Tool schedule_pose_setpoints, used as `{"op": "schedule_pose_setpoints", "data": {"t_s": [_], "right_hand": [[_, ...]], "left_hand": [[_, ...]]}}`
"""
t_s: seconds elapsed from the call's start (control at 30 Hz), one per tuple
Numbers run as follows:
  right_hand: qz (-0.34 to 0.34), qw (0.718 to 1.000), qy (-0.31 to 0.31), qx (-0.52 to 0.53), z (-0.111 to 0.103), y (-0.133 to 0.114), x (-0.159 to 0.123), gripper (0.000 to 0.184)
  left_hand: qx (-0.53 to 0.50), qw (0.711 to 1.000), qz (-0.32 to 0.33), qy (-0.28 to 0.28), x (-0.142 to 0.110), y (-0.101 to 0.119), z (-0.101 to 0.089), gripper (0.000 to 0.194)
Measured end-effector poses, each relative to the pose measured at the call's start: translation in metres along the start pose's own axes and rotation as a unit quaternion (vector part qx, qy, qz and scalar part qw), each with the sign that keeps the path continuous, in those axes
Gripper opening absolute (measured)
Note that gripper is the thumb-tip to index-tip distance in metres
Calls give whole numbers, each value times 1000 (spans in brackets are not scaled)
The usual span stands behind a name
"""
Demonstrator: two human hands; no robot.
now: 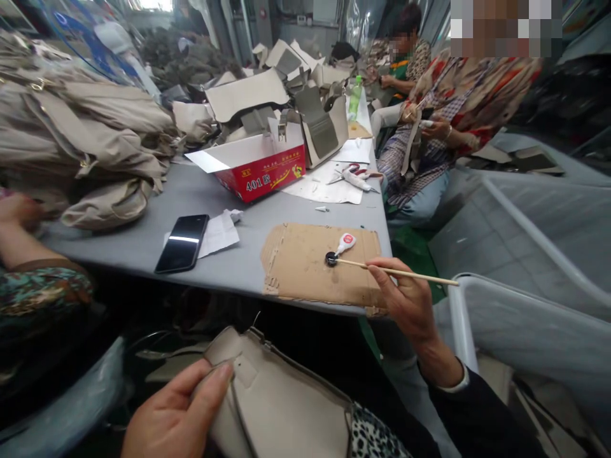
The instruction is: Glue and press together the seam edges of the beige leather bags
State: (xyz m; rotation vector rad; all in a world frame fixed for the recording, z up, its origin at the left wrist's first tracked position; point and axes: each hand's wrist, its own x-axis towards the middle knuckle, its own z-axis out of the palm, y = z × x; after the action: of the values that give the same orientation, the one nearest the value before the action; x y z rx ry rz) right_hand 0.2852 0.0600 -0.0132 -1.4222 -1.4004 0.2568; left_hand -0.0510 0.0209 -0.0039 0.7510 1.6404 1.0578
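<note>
My right hand (405, 299) is closed on a thin wooden stick (405, 273); the stick's tip rests in a small black cap (331, 259) on a piece of brown cardboard (305, 267). A small white glue tube with a red label (345, 242) lies beside the cap. My left hand (176, 413) grips the upper edge of a beige leather bag (281, 407) that lies on my lap, below the table's front edge.
A black phone (182, 243) and crumpled paper (219, 232) lie on the grey table (238, 267). Behind them stand a red "401" box (267, 175), piled beige bags (86, 140) and scissors (356, 173). Two people sit at the far right. Another person's arm (28, 254) is at left.
</note>
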Motion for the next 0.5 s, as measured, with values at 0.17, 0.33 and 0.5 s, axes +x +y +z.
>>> {"op": "schedule_pose_setpoints", "data": {"t_s": [0.17, 0.33, 0.5], "right_hand": [[-42, 998, -35, -27, 13, 12, 9, 13], [-64, 995, -57, -43, 16, 17, 10, 12], [-68, 994, -78, -45, 14, 20, 7, 13]], "left_hand": [[-96, 990, -78, -62, 14, -5, 40, 48], [-121, 979, -112, -119, 13, -16, 70, 50], [-99, 975, -129, -150, 1, -22, 73, 53]]}}
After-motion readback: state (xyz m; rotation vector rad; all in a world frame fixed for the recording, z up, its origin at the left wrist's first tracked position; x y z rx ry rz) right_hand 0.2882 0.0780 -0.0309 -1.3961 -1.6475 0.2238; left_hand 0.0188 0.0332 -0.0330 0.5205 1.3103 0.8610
